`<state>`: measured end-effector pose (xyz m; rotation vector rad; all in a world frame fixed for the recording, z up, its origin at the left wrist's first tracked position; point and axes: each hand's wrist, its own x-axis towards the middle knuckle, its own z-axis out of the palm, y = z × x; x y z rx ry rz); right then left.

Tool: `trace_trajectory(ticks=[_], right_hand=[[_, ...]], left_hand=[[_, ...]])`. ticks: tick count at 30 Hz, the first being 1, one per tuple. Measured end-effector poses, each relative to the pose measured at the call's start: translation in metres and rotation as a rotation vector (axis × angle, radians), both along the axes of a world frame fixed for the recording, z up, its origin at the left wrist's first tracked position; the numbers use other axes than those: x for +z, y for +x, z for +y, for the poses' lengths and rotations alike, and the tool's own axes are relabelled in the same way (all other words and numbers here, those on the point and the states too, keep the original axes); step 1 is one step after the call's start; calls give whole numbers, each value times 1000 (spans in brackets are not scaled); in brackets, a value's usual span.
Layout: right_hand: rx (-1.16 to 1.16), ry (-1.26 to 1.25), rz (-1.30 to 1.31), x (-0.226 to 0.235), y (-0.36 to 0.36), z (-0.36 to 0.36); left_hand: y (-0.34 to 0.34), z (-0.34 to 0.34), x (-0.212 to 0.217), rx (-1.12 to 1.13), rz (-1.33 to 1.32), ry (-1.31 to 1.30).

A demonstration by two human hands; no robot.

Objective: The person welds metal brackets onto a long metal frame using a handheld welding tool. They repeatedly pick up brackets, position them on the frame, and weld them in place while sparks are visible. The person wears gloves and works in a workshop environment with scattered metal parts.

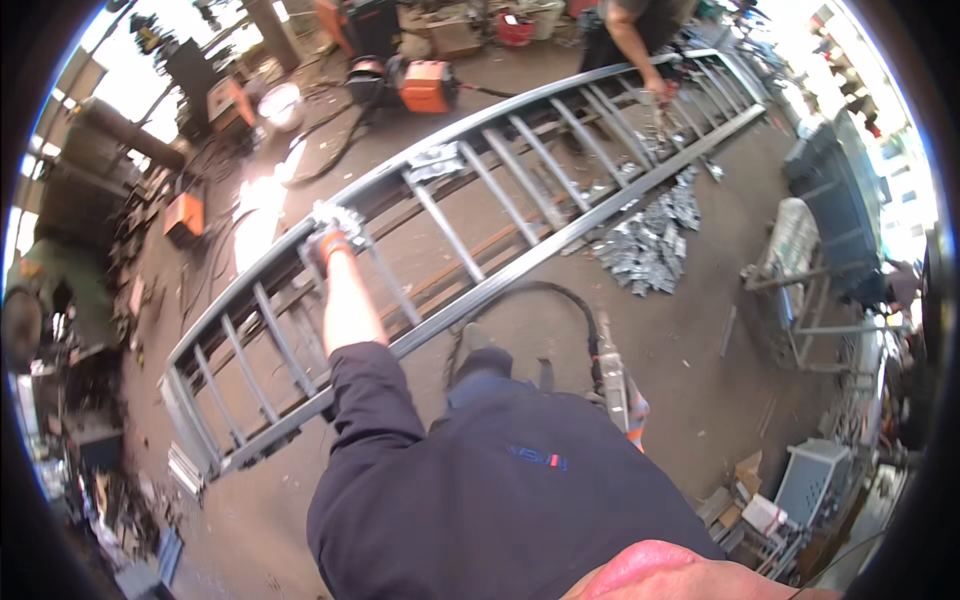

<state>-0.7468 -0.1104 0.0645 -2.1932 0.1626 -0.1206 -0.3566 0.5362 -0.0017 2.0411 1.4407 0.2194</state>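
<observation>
A long ladder-like metal frame (525,265) with many crossbars lies slanted in front of me. My left hand (324,244), in a dark glove with an orange cuff, reaches to its far rail. It is at a small heap of shiny metal pieces (340,218); blur hides whether its fingers grip any. A second heap of such pieces (436,162) rests farther along the rail. At my right side, my right hand (638,412), partly hidden by my body, appears closed round a long grey tool (613,380) with a black cable (560,289).
At the frame's far right end, another person's hand (657,88) works over the bars. Many loose metal pieces (650,240) lie on the floor beyond the near rail. Orange machines (427,87) with cables stand behind. A metal stand (800,320) is at right.
</observation>
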Motion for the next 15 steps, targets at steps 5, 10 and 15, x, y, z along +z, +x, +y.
trace_trajectory(ticks=[5, 10, 15], right_hand=[[-233, 992, 432, 8, -63, 31], [-465, 945, 514, 16, -99, 56], [-230, 490, 393, 18, -119, 80]], left_hand=[[-12, -1, 6, 31, -40, -109], [-10, -3, -6, 59, -277, -123], [-29, 35, -30, 59, -384, -4]])
